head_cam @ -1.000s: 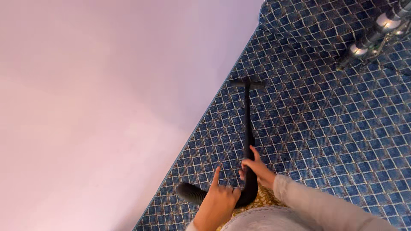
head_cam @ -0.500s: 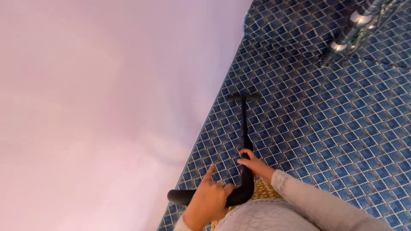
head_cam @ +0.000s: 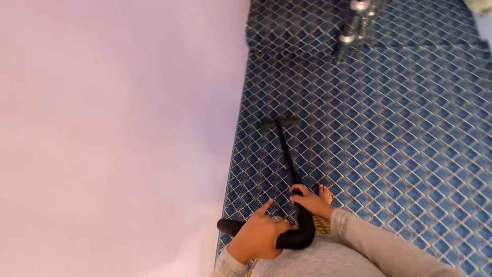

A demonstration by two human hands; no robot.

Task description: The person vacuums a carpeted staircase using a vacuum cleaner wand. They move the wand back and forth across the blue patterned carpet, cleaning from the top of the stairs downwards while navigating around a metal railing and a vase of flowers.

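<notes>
Head cam looking straight down: left hand [head_cam: 259,236] is wrapped around the black ribbed hose [head_cam: 292,238] with the index finger sticking out, and right hand [head_cam: 310,201] is closed on the black wand [head_cam: 287,156] just above the bend. The wand runs away over the blue diamond-pattern carpet [head_cam: 400,154] to its floor nozzle [head_cam: 278,123], right beside the pale wall [head_cam: 113,128], with a bare foot [head_cam: 325,193] touching the right hand's far side.

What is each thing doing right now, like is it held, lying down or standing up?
Left hand: gripping the black hose.
Right hand: wrapped on the wand where it meets the hose.
Hose: bent, held at the person's lap.
Wand: slanted down, its flat head resting on the blue tiled floor.
Metal pipes: blurred, standing at the far edge.
Bare foot: on the floor.
</notes>
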